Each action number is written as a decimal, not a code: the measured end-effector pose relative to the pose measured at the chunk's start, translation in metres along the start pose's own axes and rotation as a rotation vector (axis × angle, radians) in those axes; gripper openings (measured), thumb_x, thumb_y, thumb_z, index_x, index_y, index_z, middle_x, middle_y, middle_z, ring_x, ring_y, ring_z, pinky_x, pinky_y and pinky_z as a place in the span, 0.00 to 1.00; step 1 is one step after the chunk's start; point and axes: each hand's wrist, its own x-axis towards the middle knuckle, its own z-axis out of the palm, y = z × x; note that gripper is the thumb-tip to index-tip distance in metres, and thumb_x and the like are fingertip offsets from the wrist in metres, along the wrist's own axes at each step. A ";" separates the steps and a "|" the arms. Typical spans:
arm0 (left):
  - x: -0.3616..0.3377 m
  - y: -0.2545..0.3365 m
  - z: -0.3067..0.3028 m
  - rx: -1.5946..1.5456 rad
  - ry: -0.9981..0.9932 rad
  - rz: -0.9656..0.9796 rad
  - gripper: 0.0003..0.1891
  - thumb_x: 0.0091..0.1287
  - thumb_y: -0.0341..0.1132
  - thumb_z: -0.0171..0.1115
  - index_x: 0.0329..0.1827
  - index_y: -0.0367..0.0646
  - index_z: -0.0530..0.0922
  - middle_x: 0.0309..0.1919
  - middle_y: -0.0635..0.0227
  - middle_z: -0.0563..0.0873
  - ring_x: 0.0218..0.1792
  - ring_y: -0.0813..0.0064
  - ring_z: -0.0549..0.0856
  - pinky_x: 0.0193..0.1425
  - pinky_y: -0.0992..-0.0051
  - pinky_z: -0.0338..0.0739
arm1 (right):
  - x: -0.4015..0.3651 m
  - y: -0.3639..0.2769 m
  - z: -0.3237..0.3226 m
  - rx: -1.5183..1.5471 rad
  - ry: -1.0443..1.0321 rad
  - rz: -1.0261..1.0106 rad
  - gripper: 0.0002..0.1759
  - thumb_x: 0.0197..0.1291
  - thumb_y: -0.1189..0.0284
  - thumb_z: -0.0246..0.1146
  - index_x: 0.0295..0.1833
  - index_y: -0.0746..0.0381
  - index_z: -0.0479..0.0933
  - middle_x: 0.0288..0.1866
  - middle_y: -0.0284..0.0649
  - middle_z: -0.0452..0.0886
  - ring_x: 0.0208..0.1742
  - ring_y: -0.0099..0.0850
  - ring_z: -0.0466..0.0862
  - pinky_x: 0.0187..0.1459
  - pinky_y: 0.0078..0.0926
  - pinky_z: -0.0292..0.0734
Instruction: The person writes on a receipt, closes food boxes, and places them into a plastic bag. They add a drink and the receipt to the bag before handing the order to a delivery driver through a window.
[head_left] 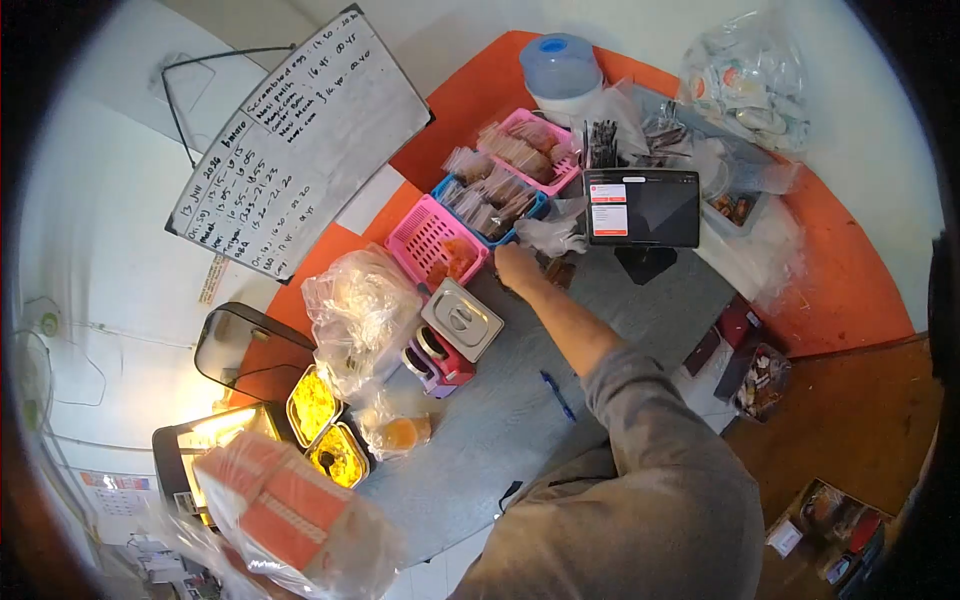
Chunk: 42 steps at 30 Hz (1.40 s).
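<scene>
My right hand (517, 268) reaches across the grey table, in a grey sleeve. Its fingers look curled, and what they hold, if anything, is hidden. It is beside the near edge of a blue basket (513, 238) filled with small clear packets (490, 203). Just right of the hand lie dark brown packets (560, 272) and a crumpled clear plastic bag (553, 236). To its left is a pink basket (408, 243) with orange packets (455, 258) inside. Below that, a lidded metal container (462, 320) sits by a red and purple device (437, 365). My left hand is out of view.
A tablet (643, 208) stands right of the baskets. A blue pen (557, 395) lies on the table (490, 430). At left are trays of yellow food (338, 457), a cup of orange liquid (402, 433), plastic bags (362, 310) and a bagged red-and-white package (285, 495).
</scene>
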 end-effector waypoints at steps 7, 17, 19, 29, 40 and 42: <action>-0.074 -0.127 -0.043 0.005 0.356 -0.079 0.22 0.66 0.45 0.58 0.53 0.36 0.70 0.57 0.56 0.72 0.59 0.60 0.72 0.64 0.58 0.69 | 0.034 0.018 0.068 -0.166 -0.185 0.028 0.11 0.61 0.70 0.58 0.40 0.62 0.84 0.47 0.49 0.85 0.48 0.45 0.86 0.47 0.44 0.82; -0.114 -0.127 -0.006 -0.105 0.641 -0.464 0.29 0.62 0.42 0.62 0.62 0.31 0.70 0.59 0.51 0.75 0.59 0.57 0.74 0.63 0.57 0.72 | -0.013 0.001 0.008 0.037 0.274 -0.296 0.08 0.59 0.74 0.57 0.42 0.63 0.79 0.44 0.50 0.83 0.49 0.50 0.83 0.48 0.48 0.78; -0.113 -0.141 -0.011 -0.195 0.511 -0.722 0.34 0.64 0.44 0.64 0.67 0.29 0.66 0.63 0.48 0.71 0.58 0.57 0.77 0.62 0.57 0.74 | -0.043 0.013 -0.027 0.120 0.598 -0.332 0.08 0.58 0.74 0.58 0.44 0.64 0.75 0.51 0.51 0.79 0.58 0.51 0.76 0.56 0.52 0.70; -0.087 -0.113 -0.017 -0.184 0.272 -0.929 0.34 0.71 0.56 0.55 0.64 0.32 0.70 0.57 0.55 0.78 0.53 0.61 0.81 0.55 0.62 0.78 | -0.113 0.131 -0.045 -0.461 0.374 0.126 0.13 0.59 0.70 0.61 0.46 0.67 0.74 0.77 0.44 0.56 0.79 0.48 0.48 0.72 0.61 0.48; -0.150 -0.174 -0.079 0.400 -0.197 -0.144 0.14 0.59 0.28 0.61 0.49 0.45 0.83 0.48 0.55 0.84 0.52 0.59 0.82 0.55 0.61 0.76 | -0.148 -0.061 -0.039 0.864 0.580 -0.039 0.10 0.70 0.72 0.57 0.49 0.66 0.77 0.37 0.39 0.83 0.30 0.22 0.80 0.31 0.18 0.75; -0.126 -0.145 -0.070 0.445 -0.193 -0.119 0.11 0.54 0.30 0.64 0.42 0.44 0.84 0.39 0.60 0.88 0.39 0.62 0.87 0.45 0.65 0.80 | -0.194 -0.140 -0.008 1.049 0.159 -0.143 0.09 0.68 0.73 0.59 0.49 0.66 0.80 0.36 0.37 0.83 0.31 0.19 0.80 0.30 0.18 0.73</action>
